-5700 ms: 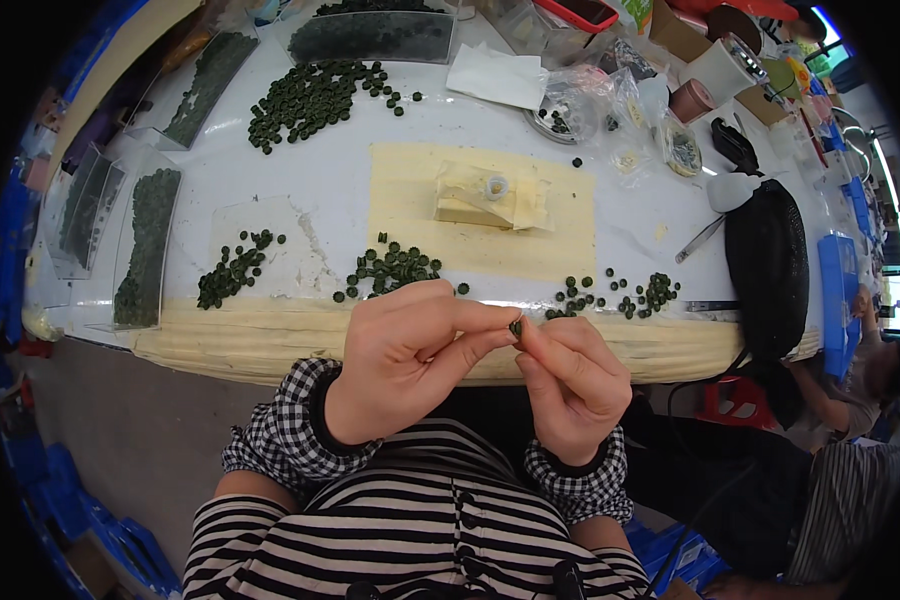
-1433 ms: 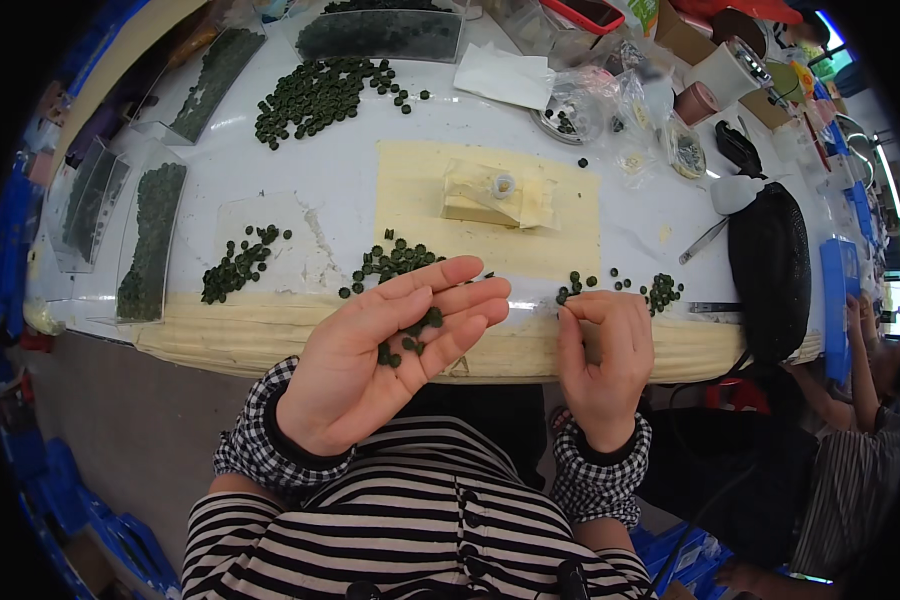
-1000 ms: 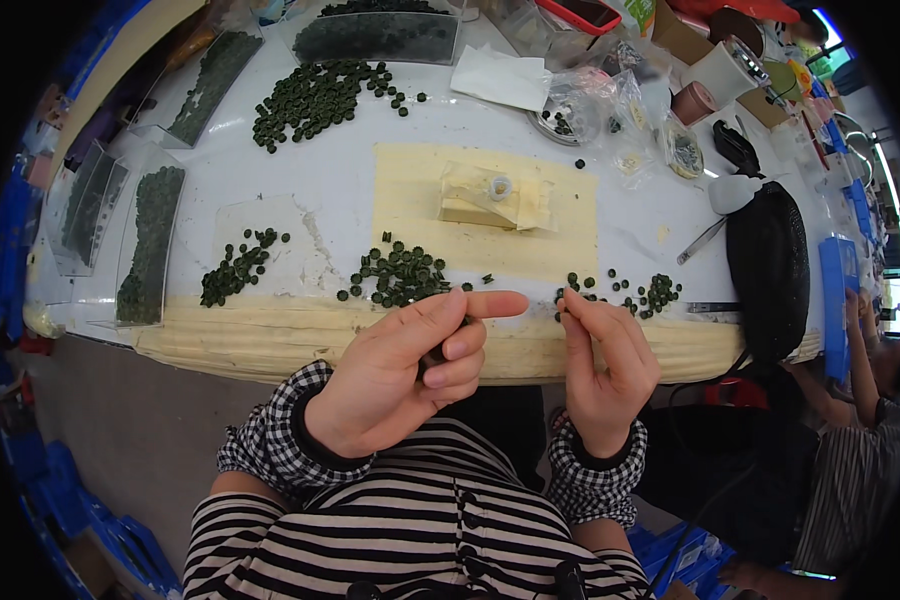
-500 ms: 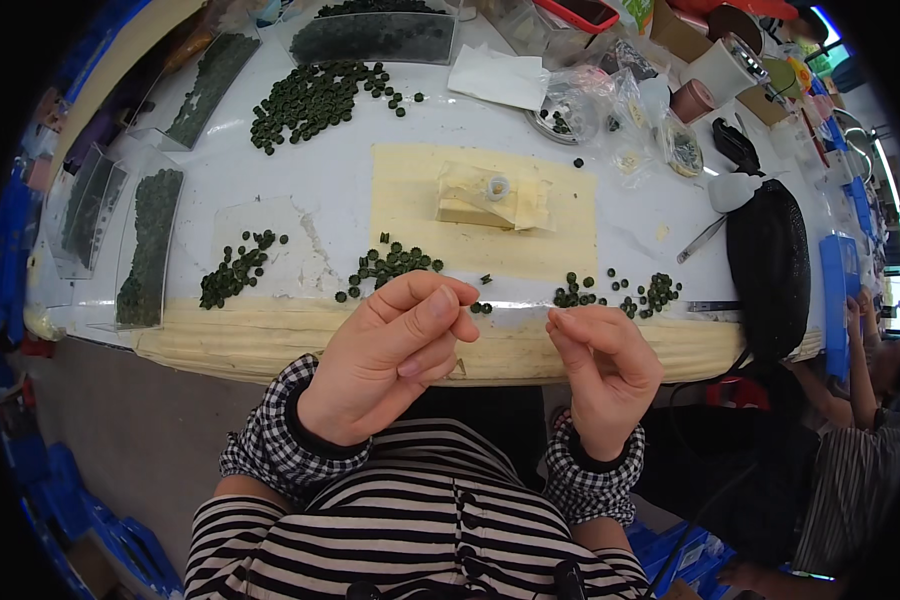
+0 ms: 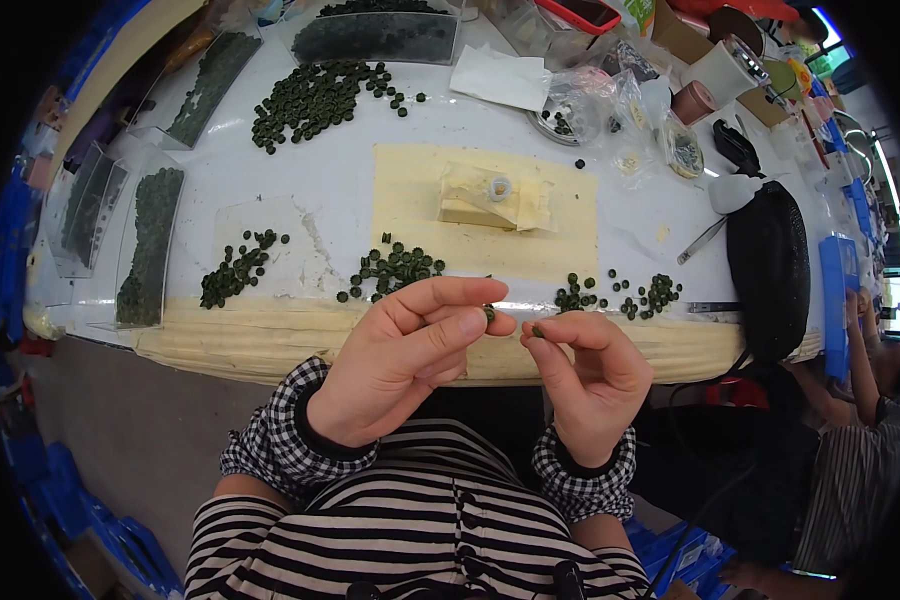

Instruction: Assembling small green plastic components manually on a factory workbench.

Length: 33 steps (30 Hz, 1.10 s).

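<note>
My left hand point(image 5: 405, 345) is above the table's front edge. Its thumb is bent against the fingers and its index finger reaches over the top. At the thumb tip shows a small dark green round piece point(image 5: 489, 314), seemingly between thumb and fingers. Close by on the right, my right hand point(image 5: 595, 375) pinches another small green piece point(image 5: 538, 331) between thumb and index finger. The fingertips of both hands are nearly touching. Behind the left hand lies a cluster of dark green, notched round pieces point(image 5: 395, 263); another cluster point(image 5: 575, 292) lies beyond the right hand.
A tape-covered block point(image 5: 480, 205) with a small ring on it sits mid-table. Clear bins point(image 5: 150, 245) of green pieces stand left; a large loose pile point(image 5: 305, 105) lies farther back. Tweezers point(image 5: 702, 240) and a black mesh bag point(image 5: 767, 270) lie right. Another person's arm point(image 5: 860, 370) shows far right.
The hands have come together, the left moving right and the right moving slightly left. A green piece now shows at each hand's fingertips. My left index finger has stretched out.
</note>
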Each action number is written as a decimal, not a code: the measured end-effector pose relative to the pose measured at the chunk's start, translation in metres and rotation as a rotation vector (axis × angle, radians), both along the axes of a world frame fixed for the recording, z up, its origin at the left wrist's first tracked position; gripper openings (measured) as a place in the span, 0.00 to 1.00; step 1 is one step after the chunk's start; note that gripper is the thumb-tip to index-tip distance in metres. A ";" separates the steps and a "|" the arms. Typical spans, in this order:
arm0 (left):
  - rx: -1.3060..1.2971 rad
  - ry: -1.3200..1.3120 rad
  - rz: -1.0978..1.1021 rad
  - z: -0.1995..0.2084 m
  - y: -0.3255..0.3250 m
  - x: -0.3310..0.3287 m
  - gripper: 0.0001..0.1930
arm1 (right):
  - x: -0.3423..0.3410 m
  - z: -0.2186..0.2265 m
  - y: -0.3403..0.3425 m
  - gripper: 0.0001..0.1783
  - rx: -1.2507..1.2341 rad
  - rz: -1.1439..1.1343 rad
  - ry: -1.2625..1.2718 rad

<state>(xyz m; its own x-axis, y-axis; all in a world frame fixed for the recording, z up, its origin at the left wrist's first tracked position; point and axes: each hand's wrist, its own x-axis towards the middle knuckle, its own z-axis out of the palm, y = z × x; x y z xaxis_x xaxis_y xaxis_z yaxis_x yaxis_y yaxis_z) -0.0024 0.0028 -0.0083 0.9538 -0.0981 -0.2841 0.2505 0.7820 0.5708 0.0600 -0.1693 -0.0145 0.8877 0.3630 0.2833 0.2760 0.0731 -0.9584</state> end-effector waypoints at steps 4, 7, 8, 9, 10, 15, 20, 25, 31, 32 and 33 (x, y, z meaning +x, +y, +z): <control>0.060 -0.047 0.005 -0.005 -0.002 -0.002 0.10 | 0.003 0.002 0.003 0.08 -0.017 0.011 -0.077; 0.122 -0.057 0.020 -0.008 -0.005 -0.002 0.09 | 0.002 0.002 0.005 0.08 0.023 0.029 -0.012; 0.144 -0.056 0.036 -0.007 -0.006 -0.001 0.09 | 0.001 0.002 0.006 0.08 0.042 0.035 0.026; 0.169 -0.055 0.053 -0.007 -0.009 -0.001 0.08 | 0.001 0.001 0.006 0.08 0.063 0.045 0.059; 0.193 -0.055 0.069 -0.007 -0.010 -0.001 0.08 | 0.001 0.001 0.006 0.07 0.083 0.056 0.093; 0.205 -0.042 0.084 -0.005 -0.012 -0.001 0.09 | -0.001 -0.002 0.008 0.07 0.117 0.053 0.151; 0.252 -0.049 0.111 -0.004 -0.013 0.000 0.08 | -0.002 -0.004 0.008 0.08 0.101 0.042 0.106; 0.303 -0.052 0.136 -0.005 -0.016 0.000 0.08 | -0.004 -0.007 0.009 0.09 0.069 -0.009 -0.033; 0.352 -0.104 0.194 -0.007 -0.017 0.001 0.07 | -0.006 -0.004 0.012 0.15 -0.060 -0.085 -0.349; 0.352 -0.106 0.201 -0.007 -0.018 0.001 0.07 | -0.007 -0.004 0.012 0.16 -0.078 -0.086 -0.387; 0.352 -0.109 0.210 -0.007 -0.018 0.001 0.07 | -0.007 -0.004 0.012 0.16 -0.074 -0.070 -0.374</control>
